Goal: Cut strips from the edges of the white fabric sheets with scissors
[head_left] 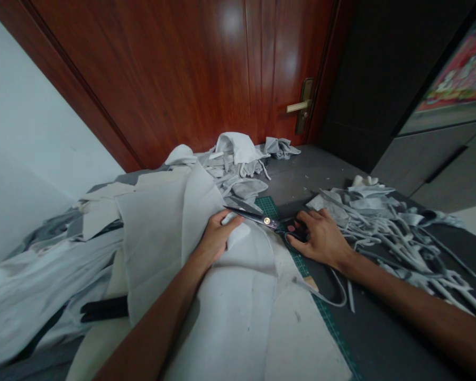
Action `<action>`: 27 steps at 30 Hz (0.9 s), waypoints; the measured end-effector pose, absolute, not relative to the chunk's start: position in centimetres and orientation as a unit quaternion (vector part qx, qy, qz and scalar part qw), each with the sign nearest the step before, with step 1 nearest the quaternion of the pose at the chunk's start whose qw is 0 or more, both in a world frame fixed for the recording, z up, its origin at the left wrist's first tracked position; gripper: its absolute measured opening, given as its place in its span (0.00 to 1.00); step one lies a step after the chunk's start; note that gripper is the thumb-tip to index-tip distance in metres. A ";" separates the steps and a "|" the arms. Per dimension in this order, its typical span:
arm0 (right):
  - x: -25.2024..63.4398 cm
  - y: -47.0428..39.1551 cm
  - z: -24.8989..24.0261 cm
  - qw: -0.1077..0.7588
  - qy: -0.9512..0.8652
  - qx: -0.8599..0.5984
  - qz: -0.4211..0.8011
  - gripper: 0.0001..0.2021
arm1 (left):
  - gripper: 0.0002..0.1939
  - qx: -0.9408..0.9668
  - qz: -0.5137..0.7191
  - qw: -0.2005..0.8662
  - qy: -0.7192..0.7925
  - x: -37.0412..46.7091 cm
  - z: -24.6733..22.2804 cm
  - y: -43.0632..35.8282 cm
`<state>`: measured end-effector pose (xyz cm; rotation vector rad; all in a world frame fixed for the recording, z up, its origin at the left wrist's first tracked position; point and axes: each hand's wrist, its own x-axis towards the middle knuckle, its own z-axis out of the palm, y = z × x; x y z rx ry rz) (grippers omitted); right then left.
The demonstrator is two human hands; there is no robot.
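My right hand is closed on the black handles of a pair of scissors. Their blades are parted and point left, over the pale grey fabric. Just below the blade tips, my left hand pinches a fold of that fabric between thumb and fingers. The large fabric sheet spreads beneath both forearms, and a narrow strip curls off its right side. Under its right edge lies a green gridded cutting mat.
Fabric strips are heaped at the right. More scraps lie at the back by the wooden door. Layered cloth covers the left side, with a black object on it.
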<state>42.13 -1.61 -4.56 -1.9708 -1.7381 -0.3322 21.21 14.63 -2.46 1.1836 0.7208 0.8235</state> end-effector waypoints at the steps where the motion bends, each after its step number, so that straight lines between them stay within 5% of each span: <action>1: 42.1 -1.6 -4.5 0.244 -0.637 -0.721 -0.120 0.12 | 0.26 0.532 0.369 0.690 0.325 21.2 -2.6 14.7; 27: 40.4 -2.0 -4.1 0.210 -0.627 -0.741 -0.114 0.14 | 0.16 0.599 0.424 0.606 0.309 21.0 -3.0 14.9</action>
